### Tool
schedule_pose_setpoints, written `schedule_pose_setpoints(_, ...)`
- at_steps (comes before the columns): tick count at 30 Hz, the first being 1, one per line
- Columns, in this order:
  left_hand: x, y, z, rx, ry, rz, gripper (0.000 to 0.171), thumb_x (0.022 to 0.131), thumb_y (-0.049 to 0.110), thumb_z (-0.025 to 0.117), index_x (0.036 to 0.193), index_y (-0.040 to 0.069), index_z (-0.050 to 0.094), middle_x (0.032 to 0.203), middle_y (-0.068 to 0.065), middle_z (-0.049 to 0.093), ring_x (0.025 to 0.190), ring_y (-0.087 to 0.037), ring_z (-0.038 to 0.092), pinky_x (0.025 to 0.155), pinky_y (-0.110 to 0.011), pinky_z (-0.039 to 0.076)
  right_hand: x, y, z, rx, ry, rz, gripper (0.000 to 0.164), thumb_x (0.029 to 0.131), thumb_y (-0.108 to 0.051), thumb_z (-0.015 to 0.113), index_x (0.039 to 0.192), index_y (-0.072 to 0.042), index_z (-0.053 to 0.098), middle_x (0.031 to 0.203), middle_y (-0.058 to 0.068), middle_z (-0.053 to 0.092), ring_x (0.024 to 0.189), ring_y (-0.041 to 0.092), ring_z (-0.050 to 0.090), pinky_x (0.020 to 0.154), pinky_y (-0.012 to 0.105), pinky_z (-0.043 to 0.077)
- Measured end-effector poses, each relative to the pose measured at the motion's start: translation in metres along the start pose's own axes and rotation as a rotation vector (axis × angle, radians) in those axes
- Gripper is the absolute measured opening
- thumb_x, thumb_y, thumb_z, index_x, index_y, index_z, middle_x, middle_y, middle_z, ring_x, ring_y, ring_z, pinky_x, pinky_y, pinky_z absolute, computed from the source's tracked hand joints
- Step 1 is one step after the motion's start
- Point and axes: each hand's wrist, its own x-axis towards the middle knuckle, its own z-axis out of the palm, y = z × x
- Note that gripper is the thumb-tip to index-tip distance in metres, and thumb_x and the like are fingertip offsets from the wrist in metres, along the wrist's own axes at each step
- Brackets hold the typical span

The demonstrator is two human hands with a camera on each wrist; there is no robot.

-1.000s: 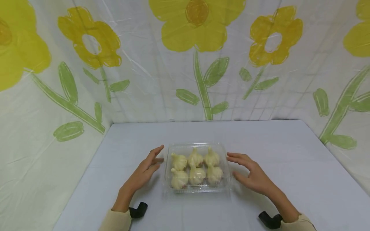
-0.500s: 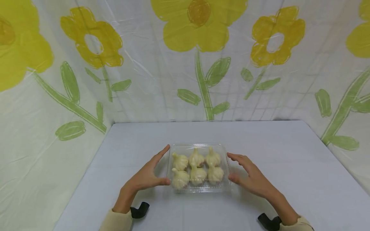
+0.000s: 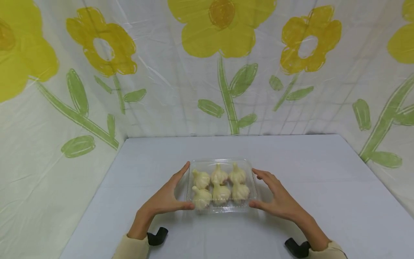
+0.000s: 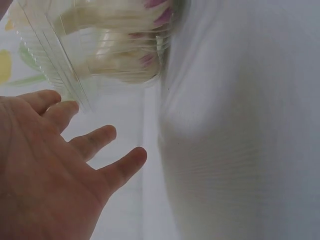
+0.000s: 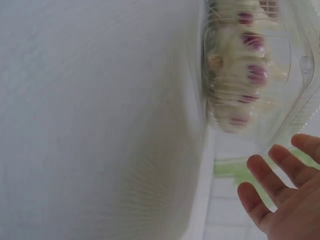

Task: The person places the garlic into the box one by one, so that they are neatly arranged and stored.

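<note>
A clear plastic clamshell box (image 3: 223, 209) sits between my hands, its lid down over several garlic bulbs (image 3: 221, 195) in two rows. My left hand (image 3: 163, 198) is at the box's left side, thumb by the front corner and index finger by the back one. In the left wrist view its fingers (image 4: 92, 142) are nearly straight, and two fingertips meet the rim. My right hand (image 3: 284, 203) mirrors it on the right, thumb over the front corner. The right wrist view shows spread, straight fingers (image 5: 267, 175) close to the rim; contact there is unclear.
A pale cloth covers the table (image 3: 155, 151). Behind it hangs a white curtain (image 3: 168, 90) printed with yellow flowers and green leaves. Black curved pieces (image 3: 158, 236) stick out at both wrists, beside the beige sleeves (image 3: 130, 247).
My left hand came in to the box's left side, its thumb spreading from the fingers. My right hand moved inward, thumb onto the front corner. Lately the box shifted slightly up in the head view.
</note>
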Motion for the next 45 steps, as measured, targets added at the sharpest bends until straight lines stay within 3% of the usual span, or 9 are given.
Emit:
schedule_pose_setpoints(9, 0.0, -0.001, 0.002, 0.039, 0.052, -0.014, 0.105, 0.088, 0.038, 0.079, 0.164, 0.034, 0.007, 0.173, 0.001, 0.011, 0.158, -0.036, 0.014, 0.118, -0.071, 0.024, 0.012, 0.001, 0.004, 0.029, -0.006, 0.037, 0.094, 0.083, -0.042, 0.084, 0.159, -0.017, 0.033, 0.154, 0.008, 0.046, 0.135, 0.032, 0.05, 0.106, 0.06, 0.046)
schedule_pose_setpoints(22, 0.004, -0.005, 0.008, 0.086, 0.133, -0.048, 0.089, 0.097, 0.041, 0.067, 0.165, 0.031, 0.01, 0.172, 0.001, 0.014, 0.158, -0.033, 0.017, 0.121, -0.066, 0.023, 0.039, 0.013, 0.008, 0.116, -0.022, 0.041, 0.089, 0.088, -0.036, 0.08, 0.16, -0.015, 0.031, 0.161, 0.008, 0.04, 0.135, 0.032, 0.054, 0.106, 0.058, 0.044)
schedule_pose_setpoints(31, 0.007, -0.006, 0.011, 0.065, 0.176, -0.007, 0.085, 0.1, 0.038, 0.064, 0.165, 0.022, 0.012, 0.172, -0.004, 0.015, 0.158, -0.035, 0.017, 0.123, -0.065, 0.021, 0.044, 0.017, 0.008, 0.177, -0.049, 0.037, 0.087, 0.092, -0.031, 0.076, 0.162, -0.013, 0.027, 0.165, 0.011, 0.032, 0.137, 0.036, 0.051, 0.105, 0.059, 0.044)
schedule_pose_setpoints(36, 0.007, -0.009, 0.011, 0.019, 0.209, 0.025, 0.077, 0.101, 0.025, 0.064, 0.164, 0.016, 0.021, 0.173, -0.009, 0.011, 0.158, -0.037, 0.014, 0.12, -0.066, 0.025, 0.04, 0.018, 0.007, 0.267, -0.106, 0.036, 0.083, 0.098, -0.02, 0.069, 0.164, -0.013, 0.018, 0.169, 0.012, 0.021, 0.143, 0.039, 0.043, 0.107, 0.06, 0.042)
schedule_pose_setpoints(39, 0.009, -0.009, 0.012, 0.016, 0.254, 0.017, 0.072, 0.099, 0.017, 0.064, 0.161, 0.013, 0.029, 0.171, -0.013, 0.017, 0.153, -0.041, 0.026, 0.114, -0.067, 0.034, 0.037, 0.019, 0.008, 0.336, -0.146, 0.06, 0.08, 0.101, -0.016, 0.063, 0.165, -0.016, 0.015, 0.17, 0.012, 0.016, 0.144, 0.042, 0.037, 0.107, 0.061, 0.04)
schedule_pose_setpoints(41, 0.01, -0.009, 0.014, 0.032, 0.296, -0.027, 0.07, 0.097, 0.016, 0.065, 0.158, 0.011, 0.033, 0.165, -0.014, 0.031, 0.144, -0.039, 0.041, 0.11, -0.062, 0.041, 0.035, 0.019, 0.009, 0.369, -0.173, 0.094, 0.078, 0.103, -0.017, 0.059, 0.165, -0.018, 0.011, 0.169, 0.014, 0.013, 0.144, 0.045, 0.034, 0.106, 0.062, 0.04)
schedule_pose_setpoints(45, 0.012, -0.006, 0.02, 0.009, 0.377, -0.17, 0.059, 0.095, 0.017, 0.063, 0.15, 0.01, 0.043, 0.127, -0.009, 0.064, 0.106, -0.025, 0.064, 0.089, -0.041, 0.053, 0.032, 0.017, 0.014, 0.4, -0.191, 0.183, 0.078, 0.105, -0.023, 0.054, 0.165, -0.015, 0.005, 0.166, 0.022, 0.015, 0.141, 0.05, 0.033, 0.105, 0.064, 0.04)
